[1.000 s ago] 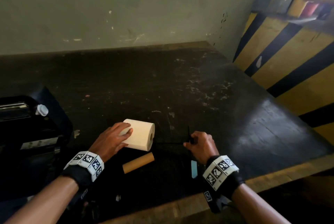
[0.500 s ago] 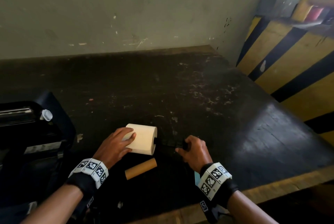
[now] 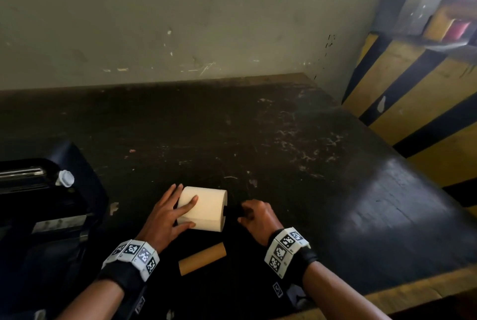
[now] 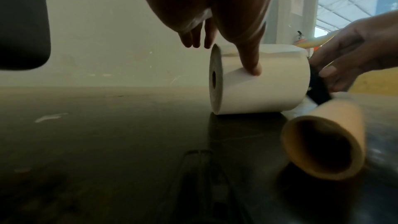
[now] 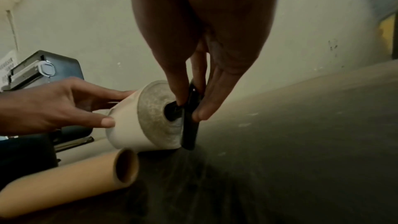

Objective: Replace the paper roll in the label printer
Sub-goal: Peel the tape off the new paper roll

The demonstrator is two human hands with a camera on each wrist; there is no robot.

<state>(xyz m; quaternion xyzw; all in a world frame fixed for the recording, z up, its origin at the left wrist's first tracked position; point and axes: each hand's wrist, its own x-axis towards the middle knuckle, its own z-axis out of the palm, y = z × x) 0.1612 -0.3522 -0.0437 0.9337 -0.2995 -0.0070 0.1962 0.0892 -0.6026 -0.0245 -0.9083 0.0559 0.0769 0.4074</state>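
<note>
A white paper roll (image 3: 206,207) lies on its side on the dark table (image 3: 284,152). My left hand (image 3: 165,216) grips it, thumb on the near side and fingers over the top and left end, as the right wrist view shows the left hand (image 5: 53,106) too. My right hand (image 3: 258,216) pinches a black spindle (image 5: 190,113) whose shaft sits in the roll's right core hole. In the left wrist view the spindle's black flange (image 4: 318,89) stands against the roll (image 4: 258,83). An empty brown cardboard core (image 3: 202,258) lies nearer me. The black label printer (image 3: 38,203) stands open at the left.
A pale wall (image 3: 206,23) closes the table's far side. A yellow and black striped barrier (image 3: 426,113) runs along the right. The table's wooden front edge (image 3: 413,291) is just behind my wrists. A white knob (image 3: 65,178) sticks out of the printer.
My right hand has carried the black spindle leftwards to the roll's right end, and its shaft now enters the core. My left hand has stayed on the roll.
</note>
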